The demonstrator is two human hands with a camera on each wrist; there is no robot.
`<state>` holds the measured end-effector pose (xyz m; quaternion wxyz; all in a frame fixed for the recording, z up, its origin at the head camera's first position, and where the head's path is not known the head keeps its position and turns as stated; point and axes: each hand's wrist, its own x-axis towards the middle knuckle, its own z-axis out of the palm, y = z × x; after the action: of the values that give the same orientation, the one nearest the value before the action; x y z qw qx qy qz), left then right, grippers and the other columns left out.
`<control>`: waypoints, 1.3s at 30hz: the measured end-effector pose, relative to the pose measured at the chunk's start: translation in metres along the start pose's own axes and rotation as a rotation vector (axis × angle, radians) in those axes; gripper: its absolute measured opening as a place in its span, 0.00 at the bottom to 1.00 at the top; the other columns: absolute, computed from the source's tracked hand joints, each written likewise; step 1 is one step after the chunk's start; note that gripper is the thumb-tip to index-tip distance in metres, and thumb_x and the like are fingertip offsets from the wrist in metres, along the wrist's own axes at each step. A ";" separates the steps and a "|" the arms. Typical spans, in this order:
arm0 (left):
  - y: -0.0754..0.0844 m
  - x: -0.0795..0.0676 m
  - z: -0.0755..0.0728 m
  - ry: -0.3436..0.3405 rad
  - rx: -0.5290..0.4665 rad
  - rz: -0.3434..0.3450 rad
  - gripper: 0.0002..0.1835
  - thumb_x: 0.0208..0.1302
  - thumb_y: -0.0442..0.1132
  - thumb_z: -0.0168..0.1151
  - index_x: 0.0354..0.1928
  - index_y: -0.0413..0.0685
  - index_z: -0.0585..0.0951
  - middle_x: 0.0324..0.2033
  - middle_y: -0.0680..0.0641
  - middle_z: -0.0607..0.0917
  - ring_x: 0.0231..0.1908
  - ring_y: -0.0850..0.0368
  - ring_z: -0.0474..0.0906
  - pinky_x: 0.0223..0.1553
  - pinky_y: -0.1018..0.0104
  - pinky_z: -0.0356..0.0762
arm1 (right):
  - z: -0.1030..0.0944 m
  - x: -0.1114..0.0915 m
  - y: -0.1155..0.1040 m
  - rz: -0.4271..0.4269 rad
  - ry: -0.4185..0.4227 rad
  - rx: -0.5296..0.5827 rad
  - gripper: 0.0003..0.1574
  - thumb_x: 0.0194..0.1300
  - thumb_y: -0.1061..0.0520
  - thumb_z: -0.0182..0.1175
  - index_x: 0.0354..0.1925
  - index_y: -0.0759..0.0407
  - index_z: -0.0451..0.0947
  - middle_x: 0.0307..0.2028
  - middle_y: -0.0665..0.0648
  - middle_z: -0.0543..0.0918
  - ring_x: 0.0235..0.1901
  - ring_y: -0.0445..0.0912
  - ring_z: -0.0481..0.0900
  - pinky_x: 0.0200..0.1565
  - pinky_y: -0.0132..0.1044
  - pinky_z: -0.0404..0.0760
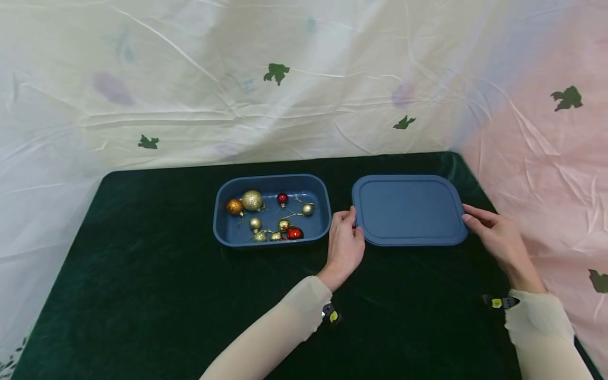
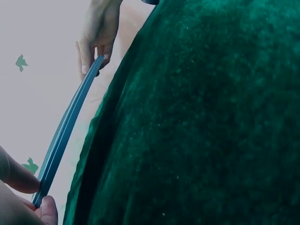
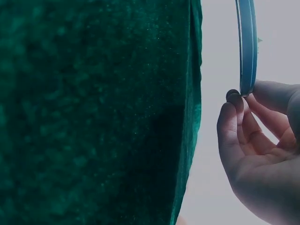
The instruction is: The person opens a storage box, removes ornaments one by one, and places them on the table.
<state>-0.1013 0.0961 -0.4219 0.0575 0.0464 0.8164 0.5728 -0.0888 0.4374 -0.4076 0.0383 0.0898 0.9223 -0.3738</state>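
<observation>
A flat blue lid (image 1: 408, 211) with rounded corners is held above the table by both hands, one at each short end. My left hand (image 1: 344, 245) pinches its left end between thumb and fingers; the left wrist view shows the lid (image 2: 70, 122) edge-on in that grip. At the right end my right hand (image 1: 501, 240) pinches the rim, thumb on one face and fingertips on the other, as the right wrist view shows. Left of the lid stands an open blue box (image 1: 220, 232) with several small Christmas baubles (image 1: 252, 200) inside, gold, orange and red.
Dark green velvety cloth (image 1: 157, 290) covers the table, whose far edge runs just behind the box. Pale fabric (image 1: 285, 116) with green leaf-like patches hangs behind, and pinkish fabric (image 1: 537, 158) hangs along the right side.
</observation>
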 end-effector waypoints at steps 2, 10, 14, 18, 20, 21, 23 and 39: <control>-0.001 0.002 0.001 0.003 0.008 -0.005 0.28 0.77 0.30 0.55 0.76 0.39 0.67 0.65 0.40 0.71 0.58 0.50 0.73 0.63 0.56 0.75 | 0.000 0.002 -0.001 -0.006 -0.019 -0.013 0.41 0.80 0.37 0.50 0.75 0.63 0.66 0.70 0.75 0.69 0.50 0.34 0.68 0.39 0.18 0.70; -0.005 0.008 0.008 0.010 0.052 -0.030 0.27 0.78 0.30 0.52 0.76 0.39 0.67 0.68 0.40 0.70 0.64 0.48 0.72 0.68 0.56 0.72 | 0.001 0.014 0.001 -0.033 -0.052 -0.040 0.39 0.81 0.39 0.49 0.73 0.66 0.68 0.68 0.76 0.72 0.45 0.29 0.70 0.39 0.17 0.70; -0.006 0.011 0.011 0.027 0.073 -0.022 0.27 0.78 0.29 0.53 0.76 0.38 0.68 0.67 0.39 0.71 0.64 0.48 0.73 0.68 0.56 0.73 | 0.003 0.020 0.004 -0.059 -0.052 -0.053 0.37 0.82 0.42 0.49 0.73 0.68 0.69 0.65 0.77 0.74 0.42 0.25 0.71 0.38 0.18 0.71; -0.009 0.015 0.013 0.039 0.092 -0.028 0.26 0.78 0.29 0.53 0.75 0.38 0.68 0.67 0.39 0.71 0.64 0.48 0.73 0.68 0.55 0.72 | 0.006 0.025 0.005 -0.078 -0.063 -0.044 0.34 0.82 0.46 0.50 0.72 0.69 0.69 0.62 0.78 0.77 0.38 0.20 0.73 0.37 0.17 0.72; -0.011 0.017 0.014 0.042 0.105 -0.037 0.26 0.78 0.29 0.53 0.75 0.37 0.68 0.67 0.39 0.71 0.64 0.48 0.73 0.68 0.55 0.72 | 0.008 0.028 0.005 -0.077 -0.070 -0.048 0.34 0.82 0.46 0.50 0.72 0.70 0.69 0.62 0.77 0.77 0.38 0.18 0.73 0.38 0.16 0.72; -0.012 0.017 0.014 0.040 0.109 -0.041 0.26 0.78 0.29 0.53 0.75 0.37 0.68 0.67 0.38 0.71 0.64 0.47 0.73 0.69 0.55 0.71 | 0.008 0.029 0.005 -0.075 -0.075 -0.052 0.34 0.82 0.46 0.50 0.72 0.70 0.69 0.62 0.77 0.77 0.38 0.18 0.73 0.38 0.17 0.72; -0.014 0.019 0.014 0.037 0.126 -0.052 0.26 0.78 0.29 0.53 0.75 0.38 0.69 0.67 0.38 0.71 0.65 0.48 0.73 0.69 0.55 0.71 | 0.009 0.030 0.004 -0.067 -0.083 -0.068 0.34 0.82 0.46 0.50 0.72 0.69 0.69 0.62 0.77 0.77 0.38 0.18 0.73 0.41 0.22 0.75; -0.017 0.023 0.014 0.008 0.203 -0.074 0.27 0.78 0.30 0.54 0.76 0.40 0.68 0.68 0.40 0.70 0.62 0.48 0.75 0.67 0.56 0.73 | 0.014 0.032 0.003 -0.020 -0.113 -0.118 0.36 0.83 0.44 0.48 0.72 0.71 0.67 0.63 0.80 0.74 0.59 0.68 0.75 0.55 0.68 0.74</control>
<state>-0.1219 0.1069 -0.4432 0.0706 0.0193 0.8716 0.4848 -0.1196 0.4344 -0.4243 0.0918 0.0568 0.9400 -0.3235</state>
